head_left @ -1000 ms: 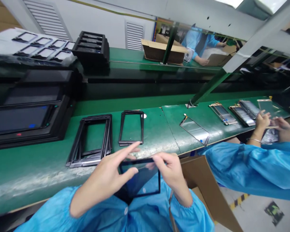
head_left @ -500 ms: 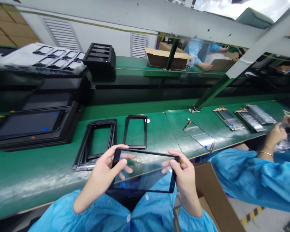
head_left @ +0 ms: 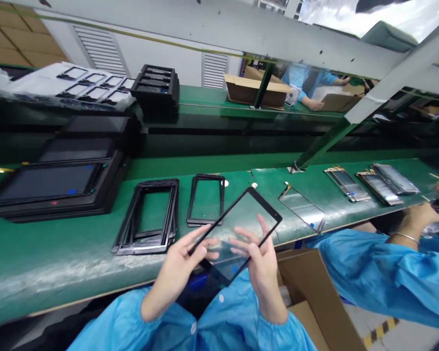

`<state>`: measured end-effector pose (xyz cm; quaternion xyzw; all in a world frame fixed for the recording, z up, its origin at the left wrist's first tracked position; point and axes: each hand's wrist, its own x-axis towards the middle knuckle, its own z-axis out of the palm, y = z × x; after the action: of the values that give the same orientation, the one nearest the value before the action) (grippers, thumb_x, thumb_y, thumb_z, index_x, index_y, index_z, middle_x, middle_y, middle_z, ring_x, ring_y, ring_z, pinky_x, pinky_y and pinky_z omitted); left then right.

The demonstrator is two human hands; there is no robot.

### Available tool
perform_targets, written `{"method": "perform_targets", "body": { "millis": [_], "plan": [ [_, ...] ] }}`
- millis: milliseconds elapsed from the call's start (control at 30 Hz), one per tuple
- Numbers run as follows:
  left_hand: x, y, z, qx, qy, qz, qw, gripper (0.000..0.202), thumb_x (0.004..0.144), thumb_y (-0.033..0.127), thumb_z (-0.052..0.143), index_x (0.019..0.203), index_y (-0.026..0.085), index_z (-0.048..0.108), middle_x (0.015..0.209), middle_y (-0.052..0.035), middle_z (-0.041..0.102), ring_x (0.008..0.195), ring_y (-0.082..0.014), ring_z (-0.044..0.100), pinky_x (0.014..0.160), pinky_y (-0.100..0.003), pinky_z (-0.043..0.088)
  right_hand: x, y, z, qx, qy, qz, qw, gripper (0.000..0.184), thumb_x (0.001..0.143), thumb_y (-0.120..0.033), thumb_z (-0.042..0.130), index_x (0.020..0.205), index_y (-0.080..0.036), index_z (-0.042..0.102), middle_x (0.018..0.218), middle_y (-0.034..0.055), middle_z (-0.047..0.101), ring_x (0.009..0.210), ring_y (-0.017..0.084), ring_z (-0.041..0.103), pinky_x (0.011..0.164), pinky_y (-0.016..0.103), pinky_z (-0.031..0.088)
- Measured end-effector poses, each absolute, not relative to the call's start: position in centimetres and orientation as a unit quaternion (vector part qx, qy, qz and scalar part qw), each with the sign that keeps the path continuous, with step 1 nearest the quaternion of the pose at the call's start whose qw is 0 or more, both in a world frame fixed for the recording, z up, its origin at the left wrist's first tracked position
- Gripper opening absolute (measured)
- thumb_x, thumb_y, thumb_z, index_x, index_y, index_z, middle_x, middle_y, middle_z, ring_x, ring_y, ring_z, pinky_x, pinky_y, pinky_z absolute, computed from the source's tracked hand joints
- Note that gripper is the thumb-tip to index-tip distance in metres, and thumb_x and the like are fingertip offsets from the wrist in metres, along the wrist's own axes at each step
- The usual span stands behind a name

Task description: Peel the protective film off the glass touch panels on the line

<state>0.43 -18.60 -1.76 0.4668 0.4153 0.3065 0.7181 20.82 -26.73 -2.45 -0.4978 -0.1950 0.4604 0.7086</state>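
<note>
Both my hands hold a clear glass panel with a black border (head_left: 241,219) above the front edge of the green bench. My left hand (head_left: 185,258) grips its near left edge, thumb on top. My right hand (head_left: 258,258) supports it from beneath, fingers seen through the glass. The panel tilts diagonally, its far corner pointing up and right. Just beyond it on the bench lie a single black frame (head_left: 207,200) and a stack of black frames (head_left: 149,217).
Black trays with dark screens (head_left: 54,185) sit at the left. A loose glass panel (head_left: 303,207) lies to the right. A neighbouring person in a blue sleeve (head_left: 380,273) works by stacks of panels (head_left: 373,183). A cardboard box (head_left: 314,297) stands below the bench.
The panel has turned from lying level and crosswise to a diagonal tilt, its far end raised. My right hand slid from the right edge to beneath the glass.
</note>
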Motion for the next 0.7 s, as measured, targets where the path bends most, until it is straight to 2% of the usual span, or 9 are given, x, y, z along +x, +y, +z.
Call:
{"method": "perform_targets", "body": {
  "millis": [67, 133, 267, 400, 533, 700],
  "plan": [
    [0.8, -19.3, -2.4, 0.458, 0.381, 0.267, 0.758, 0.078, 0.09, 0.059, 0.079, 0.15, 0.014, 0.061, 0.116, -0.0204, 0.083, 0.088, -0.0297, 0.083, 0.086, -0.039, 0.064, 20.1, -26.5, -2.5, -0.539, -0.199, 0.445, 0.687, 0.095, 0.088, -0.039, 0.083, 0.165, -0.027, 0.03, 0.1, 0.0049, 0.084, 0.075, 0.023, 0.082, 0.063, 0.03, 0.065],
    [0.5, -19.3, -2.4, 0.466, 0.353, 0.217, 0.782, 0.074, 0.092, 0.063, 0.075, 0.144, 0.012, 0.066, 0.111, -0.0219, 0.083, 0.083, -0.0288, 0.083, 0.082, -0.039, 0.064, 20.1, -26.6, -2.2, -0.548, -0.213, 0.458, 0.666, 0.098, 0.088, -0.038, 0.082, 0.167, -0.023, 0.026, 0.092, 0.0031, 0.083, 0.068, 0.021, 0.08, 0.056, 0.026, 0.062],
    [-0.6, -18.3, -1.7, 0.52, 0.325, 0.146, 0.777, 0.062, 0.098, 0.059, 0.069, 0.14, 0.013, 0.071, 0.112, -0.0227, 0.083, 0.082, -0.0261, 0.082, 0.075, -0.033, 0.061, 20.8, -26.9, -1.6, -0.552, -0.233, 0.478, 0.643, 0.104, 0.09, -0.036, 0.082, 0.17, -0.023, 0.017, 0.092, 0.0052, 0.084, 0.068, 0.021, 0.081, 0.058, 0.026, 0.063],
    [-0.9, -18.2, -1.5, 0.533, 0.323, 0.119, 0.773, 0.061, 0.099, 0.052, 0.07, 0.146, 0.014, 0.066, 0.119, -0.0241, 0.081, 0.089, -0.0279, 0.083, 0.074, -0.031, 0.06, 20.9, -26.7, -1.4, -0.564, -0.22, 0.472, 0.641, 0.109, 0.087, -0.039, 0.084, 0.171, -0.022, 0.016, 0.09, 0.0059, 0.084, 0.065, 0.021, 0.08, 0.053, 0.025, 0.062],
    [-0.7, -18.5, -1.7, 0.517, 0.318, 0.106, 0.787, 0.06, 0.093, 0.039, 0.077, 0.147, 0.015, 0.066, 0.122, -0.0243, 0.08, 0.093, -0.0304, 0.083, 0.073, -0.032, 0.06, 20.7, -26.6, -1.3, -0.562, -0.219, 0.471, 0.644, 0.111, 0.086, -0.038, 0.084, 0.171, -0.021, 0.014, 0.088, 0.005, 0.084, 0.064, 0.019, 0.079, 0.051, 0.021, 0.059],
    [-0.6, -18.6, -1.5, 0.507, 0.318, 0.111, 0.794, 0.061, 0.089, 0.033, 0.08, 0.146, 0.015, 0.065, 0.119, -0.0228, 0.082, 0.092, -0.0293, 0.083, 0.082, -0.036, 0.06, 20.4, -26.8, -1.0, -0.575, -0.209, 0.447, 0.653, 0.107, 0.085, -0.036, 0.084, 0.17, -0.021, 0.021, 0.086, 0.0047, 0.084, 0.061, 0.02, 0.079, 0.051, 0.024, 0.061]
  ]
}}
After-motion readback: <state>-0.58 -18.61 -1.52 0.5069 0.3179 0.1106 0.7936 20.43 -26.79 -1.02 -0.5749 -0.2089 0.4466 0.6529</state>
